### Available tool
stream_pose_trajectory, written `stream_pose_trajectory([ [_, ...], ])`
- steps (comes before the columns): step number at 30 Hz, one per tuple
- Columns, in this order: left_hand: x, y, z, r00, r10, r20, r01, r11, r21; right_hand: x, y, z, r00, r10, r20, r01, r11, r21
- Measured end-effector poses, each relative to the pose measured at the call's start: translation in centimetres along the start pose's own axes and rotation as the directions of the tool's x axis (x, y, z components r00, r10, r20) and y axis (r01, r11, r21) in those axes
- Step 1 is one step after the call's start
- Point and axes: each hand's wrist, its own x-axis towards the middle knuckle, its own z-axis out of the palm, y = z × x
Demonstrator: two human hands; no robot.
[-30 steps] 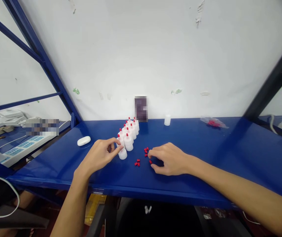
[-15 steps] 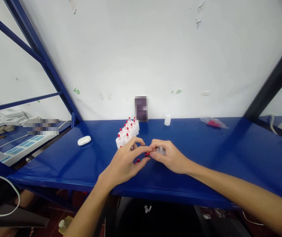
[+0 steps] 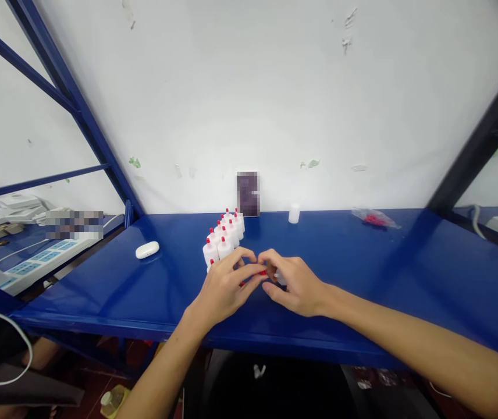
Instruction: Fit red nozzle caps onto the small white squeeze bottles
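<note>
Thumb and fingertips of my left hand [image 3: 225,285] are pinched on a small red cap [image 3: 263,272]. Facing it closely, my right hand [image 3: 299,285] is curled around a small white bottle [image 3: 280,277], most of which the fingers and palm hide. The bottle's narrow nozzle points toward the red cap, and a gap shows between the right thumb and forefinger. Beyond my left hand stand several white bottles [image 3: 224,249] with red caps, grouped in rows. A little more red shows beneath the left fingers, too covered to make out.
A lone white bottle without a red cap [image 3: 294,213] stands near the wall. To its right lies a clear bag of red caps [image 3: 375,219]. A dark pixelated object [image 3: 248,194] leans on the wall. On the left is a white earphone case [image 3: 147,250].
My right thumb and forefinger have come off the red cap and spread apart, leaving it in my left fingertips. The bottle sits deeper in my right hand.
</note>
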Motion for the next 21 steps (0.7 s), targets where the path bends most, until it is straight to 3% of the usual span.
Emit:
stream_pose_trajectory([
  [8, 0.2, 0.7, 0.1, 0.96, -0.033, 0.279, -0.005, 0.991, 0.133, 0.1, -0.3, -0.3, 0.998, -0.06, 0.024, 0.063, 0.984, -0.166],
  [14, 0.3, 0.6, 0.4, 0.957, -0.023, 0.288, -0.006, 0.995, 0.101, 0.1, -0.3, 0.2, 0.998, -0.048, 0.044, 0.059, 0.958, -0.282],
  [21, 0.2, 0.7, 0.9, 0.97, -0.026, 0.243, 0.007, 0.997, 0.082, 0.0, 0.1, 1.0, 0.987, -0.156, 0.038, 0.159, 0.921, -0.354],
])
